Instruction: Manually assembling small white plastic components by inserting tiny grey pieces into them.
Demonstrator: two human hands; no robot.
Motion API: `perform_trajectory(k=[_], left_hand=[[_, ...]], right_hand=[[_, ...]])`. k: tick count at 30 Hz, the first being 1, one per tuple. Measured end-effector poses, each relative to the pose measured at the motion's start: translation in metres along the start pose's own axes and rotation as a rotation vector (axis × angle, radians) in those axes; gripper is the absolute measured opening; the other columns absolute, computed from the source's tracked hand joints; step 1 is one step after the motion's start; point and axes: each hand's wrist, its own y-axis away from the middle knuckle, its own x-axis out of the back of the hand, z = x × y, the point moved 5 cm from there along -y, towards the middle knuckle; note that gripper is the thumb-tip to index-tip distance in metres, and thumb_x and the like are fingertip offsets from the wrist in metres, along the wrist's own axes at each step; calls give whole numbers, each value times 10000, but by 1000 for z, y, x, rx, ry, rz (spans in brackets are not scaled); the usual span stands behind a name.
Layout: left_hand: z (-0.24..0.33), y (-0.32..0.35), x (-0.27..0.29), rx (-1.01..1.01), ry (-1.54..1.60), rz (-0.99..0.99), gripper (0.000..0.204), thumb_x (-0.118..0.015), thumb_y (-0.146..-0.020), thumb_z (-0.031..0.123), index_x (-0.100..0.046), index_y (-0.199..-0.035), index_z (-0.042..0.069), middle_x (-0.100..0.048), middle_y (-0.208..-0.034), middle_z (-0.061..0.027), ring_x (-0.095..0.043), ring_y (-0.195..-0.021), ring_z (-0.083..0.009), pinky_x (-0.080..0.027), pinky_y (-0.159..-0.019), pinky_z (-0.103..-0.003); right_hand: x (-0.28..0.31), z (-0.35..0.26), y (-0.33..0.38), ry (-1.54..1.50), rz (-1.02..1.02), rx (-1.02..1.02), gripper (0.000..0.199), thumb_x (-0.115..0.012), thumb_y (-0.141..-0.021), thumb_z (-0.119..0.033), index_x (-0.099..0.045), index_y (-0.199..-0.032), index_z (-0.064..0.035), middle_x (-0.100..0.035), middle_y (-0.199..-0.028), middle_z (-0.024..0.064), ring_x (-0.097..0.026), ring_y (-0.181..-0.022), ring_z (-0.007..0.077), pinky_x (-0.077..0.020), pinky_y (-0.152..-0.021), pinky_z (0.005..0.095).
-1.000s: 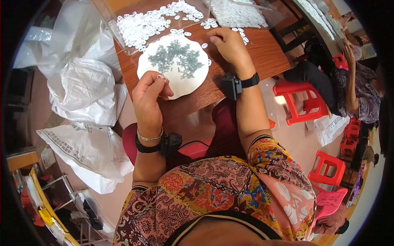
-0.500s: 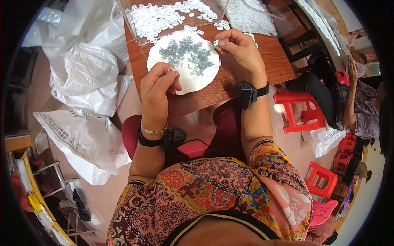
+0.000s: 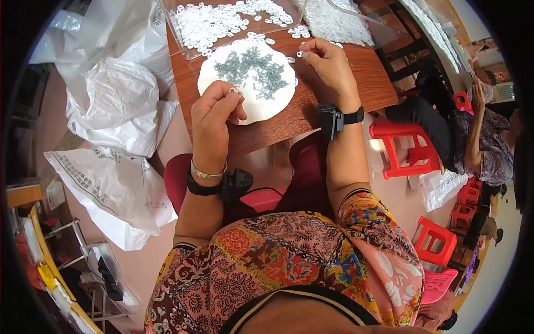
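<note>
My left hand (image 3: 217, 106) is closed in a pinch over the near left edge of a round white mat (image 3: 272, 108). Between its thumb and forefinger shows a small white plastic piece with holes (image 3: 236, 91). On the mat lies a loose heap of small grey metal pins (image 3: 271, 80). My right hand (image 3: 328, 64) is just right of the mat, above the wooden table (image 3: 317, 111), thumb and forefinger pinching another small white piece (image 3: 300, 54). A few more white pieces (image 3: 270, 41) lie on the table by the mat's far edge.
At the table's far side stands a clear tray (image 3: 192, 53) with many white pieces; a second heap (image 3: 339, 25) sits right of it. White sacks (image 3: 111, 106) stand on the floor at left. Red stools (image 3: 403, 147) and another person (image 3: 484, 128) are at right.
My right hand has shifted slightly up and to the right, still pinching a white piece. A white piece now shows on the table beside it. My left hand has barely moved.
</note>
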Motion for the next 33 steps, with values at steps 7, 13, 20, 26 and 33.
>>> perform_trajectory(k=[7, 13, 20, 26, 33], left_hand=[[-4, -2, -2, -21, -92, 26, 147, -514, -869, 130, -567, -794, 15, -524, -610, 8, -443, -571, -43, -338, -523, -197], [1, -1, -1, -70, -181, 51, 157, -523, -848, 123, -553, -755, 0, -489, -586, 12, -425, -561, -53, -326, -511, -221], [3, -1, 1, -34, -140, 35, 148, -534, -833, 130, -559, -749, 10, -501, -582, 11, -435, -554, -51, -316, -502, -217], [2, 0, -3, -18, -80, 1, 149, -525, -839, 137, -556, -736, 34, -518, -588, 15, -447, -549, -39, -318, -497, -200], [4, 3, -9, -19, -90, -9, 147, -520, -844, 140, -555, -744, 38, -526, -601, 13, -458, -555, -43, -333, -506, -192]], right_hand=[[2, 10, -1, 170, -23, 0, 161, -635, -793, -109, -664, -918, -11, -676, -788, 82, -610, -695, 155, -478, -657, 278], [3, 8, -1, 215, -17, -37, 152, -640, -789, -124, -665, -905, -29, -677, -788, 85, -620, -700, 174, -480, -657, 289], [1, -5, 2, 382, 24, 10, 159, -634, -819, -121, -630, -920, 2, -649, -756, 54, -572, -677, 113, -452, -629, 257], [-2, -6, 2, 451, 125, -16, 235, -628, -794, -209, -682, -988, -86, -668, -925, 144, -630, -857, 320, -487, -758, 407], [-24, -18, 7, 611, -75, 109, 195, -602, -802, -205, -697, -962, -144, -632, -899, 134, -606, -857, 339, -479, -772, 428]])
